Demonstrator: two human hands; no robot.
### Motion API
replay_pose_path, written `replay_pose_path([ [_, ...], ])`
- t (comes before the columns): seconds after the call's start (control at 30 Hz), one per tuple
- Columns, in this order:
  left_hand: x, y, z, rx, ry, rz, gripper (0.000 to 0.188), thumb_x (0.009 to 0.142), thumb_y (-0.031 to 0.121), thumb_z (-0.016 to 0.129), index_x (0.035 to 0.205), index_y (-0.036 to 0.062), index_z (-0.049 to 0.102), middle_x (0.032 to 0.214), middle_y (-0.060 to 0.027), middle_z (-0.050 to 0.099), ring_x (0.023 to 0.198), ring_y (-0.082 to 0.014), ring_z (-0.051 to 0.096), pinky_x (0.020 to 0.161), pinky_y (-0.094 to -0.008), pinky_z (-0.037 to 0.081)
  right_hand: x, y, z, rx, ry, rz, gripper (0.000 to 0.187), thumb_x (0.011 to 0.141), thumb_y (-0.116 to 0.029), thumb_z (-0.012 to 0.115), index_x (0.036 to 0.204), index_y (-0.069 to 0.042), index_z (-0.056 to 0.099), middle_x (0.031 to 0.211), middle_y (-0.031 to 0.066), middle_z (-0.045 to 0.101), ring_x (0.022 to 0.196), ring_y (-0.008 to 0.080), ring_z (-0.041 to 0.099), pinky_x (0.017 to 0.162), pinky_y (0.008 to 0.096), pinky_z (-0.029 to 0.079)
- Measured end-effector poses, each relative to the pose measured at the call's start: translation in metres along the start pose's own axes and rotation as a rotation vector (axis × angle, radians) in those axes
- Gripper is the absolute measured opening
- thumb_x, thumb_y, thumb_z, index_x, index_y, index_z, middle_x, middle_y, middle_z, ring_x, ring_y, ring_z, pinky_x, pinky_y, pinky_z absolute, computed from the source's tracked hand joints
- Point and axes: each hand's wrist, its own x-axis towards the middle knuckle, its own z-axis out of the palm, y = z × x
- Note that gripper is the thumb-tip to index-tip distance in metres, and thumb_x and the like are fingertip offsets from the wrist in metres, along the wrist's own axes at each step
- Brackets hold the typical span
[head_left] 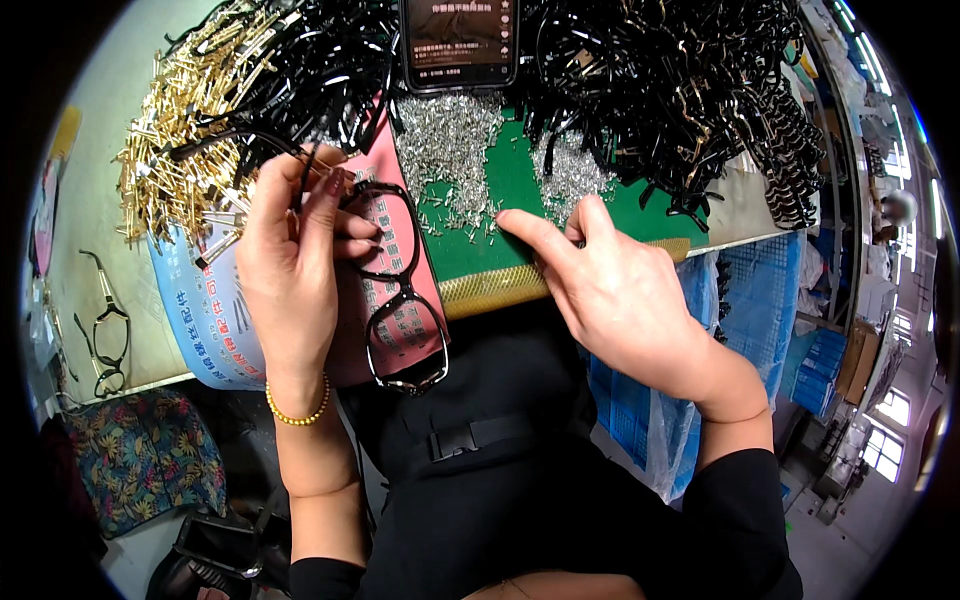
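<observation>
My left hand (290, 260) holds a black glasses frame front (398, 290) by its upper end, the frame hanging down toward my lap over a pink sheet (400, 330). My right hand (610, 285) rests on the green mat (510, 180), its forefinger stretched out to the edge of a heap of tiny silver screws (450, 150). Whether a screw is pinched under the finger is hidden.
Gold temple arms (190, 110) are heaped at the far left, black frame parts (660, 80) in piles across the back and right. A phone (460, 40) stands at the top centre. A finished pair of glasses (105, 335) lies at the left edge. Blue crates (760, 290) stand at the right.
</observation>
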Motion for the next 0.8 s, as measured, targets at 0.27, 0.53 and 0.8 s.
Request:
replay_pose_path([
  [0.27,-0.003,0.002,0.004,0.01,0.02,-0.028,0.022,0.105,0.006,0.054,0.126,0.0001,0.058,0.106,-0.0066,0.067,0.073,-0.0075,0.067,0.061,-0.0188,0.055,0.002,-0.003,-0.004,-0.082,-0.056,-0.032,0.073,0.089,-0.008,0.063,0.156,-0.03,0.042,0.094,0.0141,0.05,0.063,0.0267,0.061,0.05,0.0384,0.051],
  [0.53,-0.018,0.003,-0.003,0.108,-0.079,-0.035,0.019,0.108,0.007,0.048,0.126,0.0019,0.053,0.11,-0.0094,0.068,0.073,-0.0079,0.066,0.06,-0.0185,0.053,-0.006,0.006,-0.009,-0.003,-0.015,-0.072,0.062,0.088,-0.008,0.065,0.146,-0.026,0.052,0.095,0.0126,0.052,0.064,0.0257,0.064,0.05,0.0374,0.052],
  [0.8,-0.019,0.005,0.004,0.017,-0.028,0.001,0.016,0.108,0.006,0.047,0.121,0.0034,0.057,0.103,-0.0049,0.069,0.07,-0.0052,0.065,0.059,-0.0177,0.053,-0.002,0.01,-0.01,0.024,-0.018,-0.035,0.058,0.082,-0.003,0.064,0.137,-0.02,0.058,0.096,0.0144,0.054,0.07,0.0267,0.067,0.051,0.0395,0.054],
])
